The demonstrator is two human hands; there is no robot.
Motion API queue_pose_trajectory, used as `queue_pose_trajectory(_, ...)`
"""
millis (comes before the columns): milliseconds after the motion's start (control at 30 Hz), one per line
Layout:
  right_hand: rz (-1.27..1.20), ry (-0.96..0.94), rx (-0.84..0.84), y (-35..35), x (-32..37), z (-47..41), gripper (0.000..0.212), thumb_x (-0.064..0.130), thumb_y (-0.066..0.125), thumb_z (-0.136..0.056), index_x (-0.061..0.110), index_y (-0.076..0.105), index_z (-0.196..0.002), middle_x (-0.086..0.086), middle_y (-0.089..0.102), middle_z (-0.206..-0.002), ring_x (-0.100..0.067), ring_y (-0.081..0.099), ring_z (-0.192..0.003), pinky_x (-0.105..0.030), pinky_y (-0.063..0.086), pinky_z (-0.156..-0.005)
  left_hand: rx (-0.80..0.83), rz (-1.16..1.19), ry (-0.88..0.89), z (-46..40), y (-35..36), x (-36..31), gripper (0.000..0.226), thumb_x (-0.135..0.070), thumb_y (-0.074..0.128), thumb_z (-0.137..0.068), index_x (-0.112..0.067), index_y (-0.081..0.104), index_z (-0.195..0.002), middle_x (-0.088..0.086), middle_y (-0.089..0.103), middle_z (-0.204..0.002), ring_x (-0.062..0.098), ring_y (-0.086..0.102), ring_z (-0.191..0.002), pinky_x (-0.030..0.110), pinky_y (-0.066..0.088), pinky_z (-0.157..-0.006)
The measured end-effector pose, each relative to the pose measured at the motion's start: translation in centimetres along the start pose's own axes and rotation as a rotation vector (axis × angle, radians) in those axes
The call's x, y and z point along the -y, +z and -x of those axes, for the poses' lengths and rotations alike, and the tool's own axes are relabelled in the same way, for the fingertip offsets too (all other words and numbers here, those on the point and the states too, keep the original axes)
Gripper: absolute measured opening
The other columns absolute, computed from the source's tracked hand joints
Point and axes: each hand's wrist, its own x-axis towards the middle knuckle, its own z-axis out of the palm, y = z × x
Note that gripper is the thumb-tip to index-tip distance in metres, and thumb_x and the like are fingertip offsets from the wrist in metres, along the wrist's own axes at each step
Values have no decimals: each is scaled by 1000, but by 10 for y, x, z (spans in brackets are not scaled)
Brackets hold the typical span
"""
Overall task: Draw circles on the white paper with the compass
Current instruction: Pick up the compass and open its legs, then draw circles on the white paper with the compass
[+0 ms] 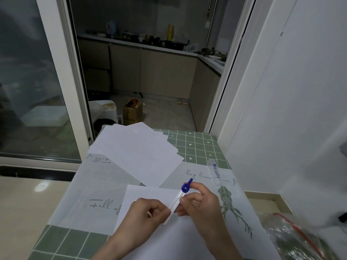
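A compass [181, 195] with a blue hinge and clear legs is held over a white sheet of paper [148, 192] near the table's front. My left hand [148, 215] pinches the lower ends of the legs. My right hand [199, 201] grips the legs just under the blue head, whose handle points up and away. The legs look close together. Their tips are hidden by my left fingers. I see no drawn marks on the sheet.
A loose stack of white sheets [135, 151] lies further back on the green-checked tablecloth [197, 145]. A clear plastic case [215, 171] lies to the right. A plastic bag [300, 239] sits at the near right corner. A wall stands right; a doorway opens beyond.
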Motion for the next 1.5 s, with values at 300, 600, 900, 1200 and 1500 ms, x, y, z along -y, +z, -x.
queue_pose_trajectory(300, 168, 17, 84, -4, 5, 2, 24, -2, 58, -81, 21, 59, -91, -9, 67, -59, -4, 57, -40, -13, 47, -46, 26, -106, 44, 2, -7, 3, 21, -15, 67, -83, -19, 69, -63, -7, 65, -68, 4, 43, -57, 23, 36, -57)
queue_pose_trajectory(600, 113, 11, 57, -10, 6, 0, 28, 3, 61, -83, 24, 58, -102, 2, 70, -64, -6, 65, -51, -15, 50, -50, 105, -164, 59, 2, -15, 10, 30, -17, 63, -87, -36, 65, -63, -28, 60, -62, 5, 42, -63, 19, 34, -59)
queue_pose_trajectory(900, 133, -11, 136, -24, 20, 0, 30, -11, 59, -82, 16, 67, -70, 3, 73, -55, -9, 67, -50, -16, 54, -52, 159, -169, 98, 1, -19, 21, 32, -19, 64, -87, -42, 64, -64, -22, 62, -67, 5, 45, -69, 22, 39, -66)
queue_pose_trajectory(1200, 423, -115, -192, -58, 26, 1, 32, 0, 67, -78, 25, 64, -59, 14, 72, -58, -2, 64, -51, -7, 49, -49, 12, -562, 141, 6, -44, 76, 59, -67, 39, -81, -34, 48, -128, -12, 36, -142, 9, 26, -134, 35, 22, -109)
queue_pose_trajectory(1500, 750, -162, -80, -33, 9, 12, 48, 3, 68, -78, 42, 51, -56, 46, 57, -54, 13, 61, -64, -12, 48, -59, 118, -786, 101, 23, -30, 109, 66, -65, 9, -88, -36, 63, -112, 2, 62, -124, 16, 51, -116, 26, 4, -100)
